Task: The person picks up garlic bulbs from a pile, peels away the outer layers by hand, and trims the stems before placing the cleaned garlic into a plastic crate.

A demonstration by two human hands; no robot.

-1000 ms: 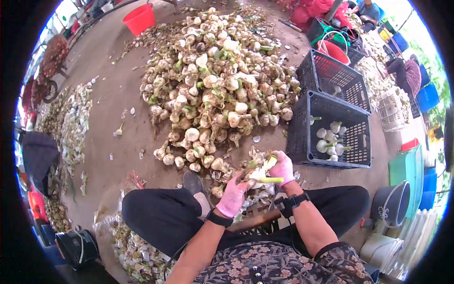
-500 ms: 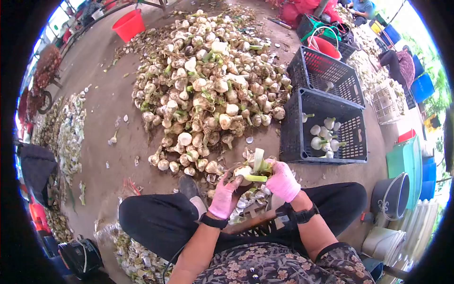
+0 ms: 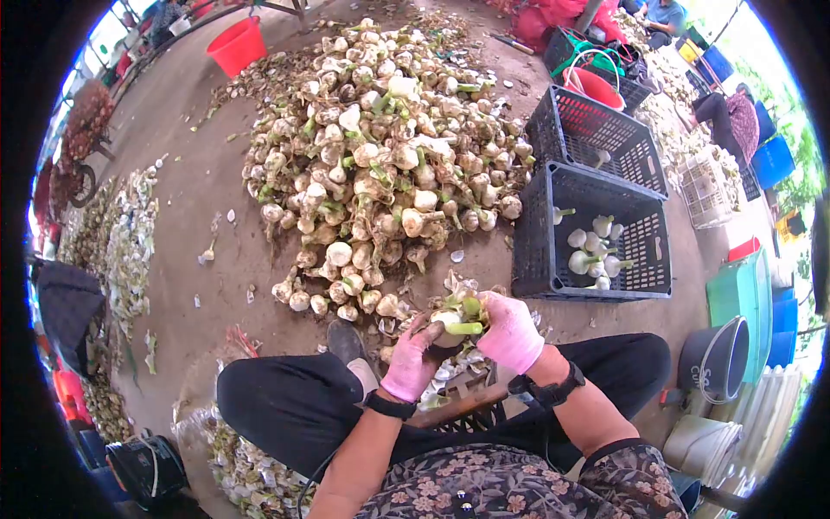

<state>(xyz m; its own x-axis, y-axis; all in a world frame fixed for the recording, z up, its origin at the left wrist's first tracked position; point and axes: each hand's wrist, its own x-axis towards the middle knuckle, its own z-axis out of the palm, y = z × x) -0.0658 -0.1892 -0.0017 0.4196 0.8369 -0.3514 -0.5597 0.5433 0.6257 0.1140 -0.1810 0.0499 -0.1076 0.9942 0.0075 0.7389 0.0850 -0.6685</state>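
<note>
garlic bulb [image 3: 448, 320] partly hidden by fingers [image 3: 420, 336], far person [image 3: 670, 15] cut off

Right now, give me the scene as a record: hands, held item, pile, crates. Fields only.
left hand: pink glove, fingers around garlic bulb
right hand: pink glove, gripping same bulb by green stem
garlic pile: unpeeled, on floor ahead
near crate: black, holds a few peeled bulbs
far crate: black, behind near crate
red bucket: beyond pile, upper left
</note>
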